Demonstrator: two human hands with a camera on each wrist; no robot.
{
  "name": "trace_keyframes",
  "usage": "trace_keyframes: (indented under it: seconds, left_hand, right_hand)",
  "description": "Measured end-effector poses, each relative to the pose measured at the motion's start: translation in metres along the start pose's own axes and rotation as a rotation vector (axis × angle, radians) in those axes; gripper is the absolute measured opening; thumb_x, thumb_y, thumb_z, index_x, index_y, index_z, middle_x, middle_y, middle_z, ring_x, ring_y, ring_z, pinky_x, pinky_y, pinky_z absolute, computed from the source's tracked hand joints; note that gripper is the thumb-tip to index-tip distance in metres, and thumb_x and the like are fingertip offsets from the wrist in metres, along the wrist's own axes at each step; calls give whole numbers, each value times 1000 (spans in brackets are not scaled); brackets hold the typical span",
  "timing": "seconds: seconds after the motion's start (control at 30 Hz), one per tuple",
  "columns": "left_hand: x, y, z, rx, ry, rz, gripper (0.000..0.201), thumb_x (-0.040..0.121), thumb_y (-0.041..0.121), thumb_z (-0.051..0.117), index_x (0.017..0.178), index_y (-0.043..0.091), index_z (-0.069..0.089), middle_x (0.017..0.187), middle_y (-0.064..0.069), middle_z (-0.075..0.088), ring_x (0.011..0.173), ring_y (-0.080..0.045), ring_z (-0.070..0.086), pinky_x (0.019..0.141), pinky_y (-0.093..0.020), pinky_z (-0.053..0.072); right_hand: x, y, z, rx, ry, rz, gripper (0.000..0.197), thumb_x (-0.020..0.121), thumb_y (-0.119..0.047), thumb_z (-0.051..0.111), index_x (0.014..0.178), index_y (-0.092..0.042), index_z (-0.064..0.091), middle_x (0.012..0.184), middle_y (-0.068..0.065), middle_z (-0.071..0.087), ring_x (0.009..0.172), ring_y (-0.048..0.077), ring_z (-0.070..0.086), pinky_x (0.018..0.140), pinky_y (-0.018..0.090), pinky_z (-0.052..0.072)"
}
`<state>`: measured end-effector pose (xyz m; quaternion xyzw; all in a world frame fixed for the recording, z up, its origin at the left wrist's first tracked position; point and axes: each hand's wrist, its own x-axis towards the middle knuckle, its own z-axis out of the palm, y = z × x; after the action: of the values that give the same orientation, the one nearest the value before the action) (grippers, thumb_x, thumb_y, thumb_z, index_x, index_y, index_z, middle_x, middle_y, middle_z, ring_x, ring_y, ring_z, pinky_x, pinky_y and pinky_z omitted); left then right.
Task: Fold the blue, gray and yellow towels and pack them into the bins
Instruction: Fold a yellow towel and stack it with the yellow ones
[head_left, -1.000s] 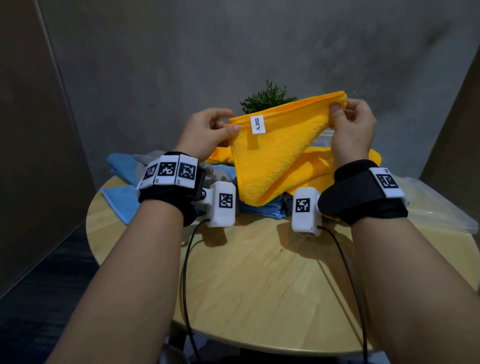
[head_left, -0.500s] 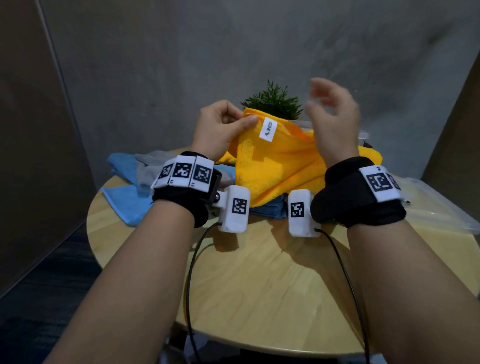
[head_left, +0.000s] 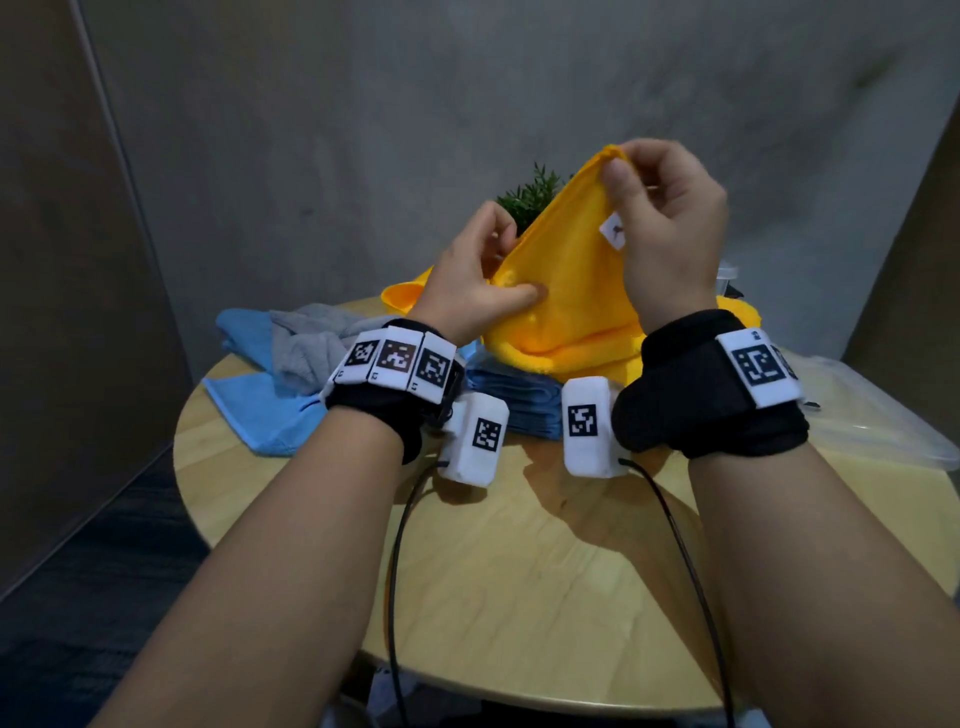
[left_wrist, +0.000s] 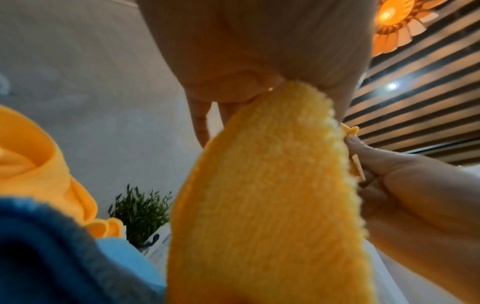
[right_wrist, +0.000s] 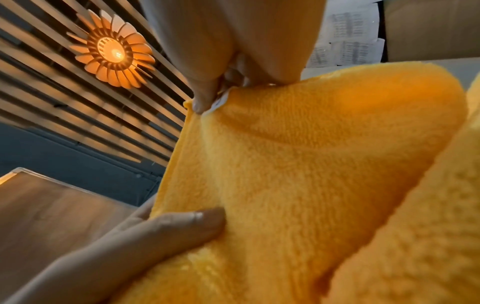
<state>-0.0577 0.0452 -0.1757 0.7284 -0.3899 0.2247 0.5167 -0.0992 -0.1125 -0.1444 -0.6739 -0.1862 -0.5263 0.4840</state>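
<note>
Above the round wooden table (head_left: 519, 571), the right hand (head_left: 670, 234) pinches the top corner of the fluffy yellow towel (head_left: 566, 291) at one o'clock, while the left hand (head_left: 467, 280) grips its lower edge at eleven o'clock.

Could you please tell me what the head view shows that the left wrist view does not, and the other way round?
Only the head view shows the round wooden table, the gray towel, the clear bin and both wristbands. Only the left wrist view shows the slatted ceiling and the flower-shaped lamp. Both show the yellow towel pinched by the left hand and the right hand, the blue towels and the small green plant.
</note>
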Motion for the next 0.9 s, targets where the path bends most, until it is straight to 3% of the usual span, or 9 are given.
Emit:
trace_keyframes:
  seconds: [0.2, 0.33, 0.4, 0.47, 0.57, 0.63, 0.7, 0.77, 0.9]
  left_hand:
    - [-2, 6, -5, -19, -213, -103, 30, 63, 32, 78, 86, 18, 66, 89, -2, 64, 83, -10, 63, 75, -27, 52]
    - [-1, 5, -7, 233, -506, -312, 61, 56, 52, 78, 84, -1, 70, 118, -7, 58, 110, -26, 54, 99, -43, 40]
    - [-3, 4, -11, 264, -559, -385, 70, 56, 55, 79, 93, -4, 69, 118, -8, 58, 108, -26, 53, 96, -39, 39]
    - [-1, 4, -17, 179, -450, -361, 68, 52, 51, 77, 91, -4, 70, 99, -16, 64, 92, -29, 58, 87, -37, 45]
    - [5, 8, -21, 0, 132, -237, 13, 57, 26, 68, 60, 14, 64, 47, 11, 56, 48, -2, 48, 53, -18, 40]
    - [8, 15, -24, -50, 405, -85, 19, 59, 19, 69, 53, 15, 51, 46, 13, 41, 46, -2, 34, 47, -21, 28]
    - [7, 21, -25, -123, 449, 41, 27, 58, 16, 75, 53, 15, 49, 51, 11, 44, 49, -2, 36, 48, -21, 30]
    - [2, 24, -26, -181, 309, 43, 30, 55, 25, 80, 56, 16, 51, 54, 14, 50, 52, -2, 44, 51, -18, 37]
    - [-4, 25, -27, 35, -211, -275, 49, 54, 35, 82, 71, -7, 63, 83, -8, 56, 76, -14, 57, 67, -24, 47]
  right_hand:
    - [3, -2, -4, 111, 138, 28, 10, 91, -21, 57, 86, -29, 57, 78, -15, 55, 72, -6, 50, 71, 18, 43]
    - [3, -1, -5, 176, 226, 59, 15, 90, -17, 57, 83, -30, 56, 77, -12, 55, 69, -5, 49, 70, 17, 42]
    - [2, 0, -3, 174, 214, 74, 14, 91, -17, 57, 83, -29, 56, 77, -11, 55, 68, -7, 50, 69, 17, 42]
    - [2, 0, -4, 169, 233, 88, 11, 91, -21, 56, 84, -29, 56, 76, -10, 54, 69, 0, 51, 69, 22, 44]
    - [5, -2, -8, 175, 274, 116, 12, 93, -20, 53, 84, -29, 52, 78, -11, 52, 70, -4, 50, 70, 18, 42]
    - [5, -6, -7, 189, 277, 105, 14, 96, -16, 47, 86, -27, 49, 80, -12, 50, 69, -12, 48, 71, 11, 40]
    - [7, -7, -7, 194, 294, 101, 14, 98, -16, 44, 88, -25, 47, 82, -11, 49, 71, -14, 48, 73, 11, 40]
    - [10, -6, -8, 182, 337, 124, 15, 99, -15, 42, 88, -25, 46, 84, -11, 49, 72, -15, 49, 75, 10, 41]
    - [12, 14, -16, 144, 430, 255, 22, 99, -12, 42, 83, -27, 42, 84, -11, 48, 76, -6, 48, 74, 9, 39]
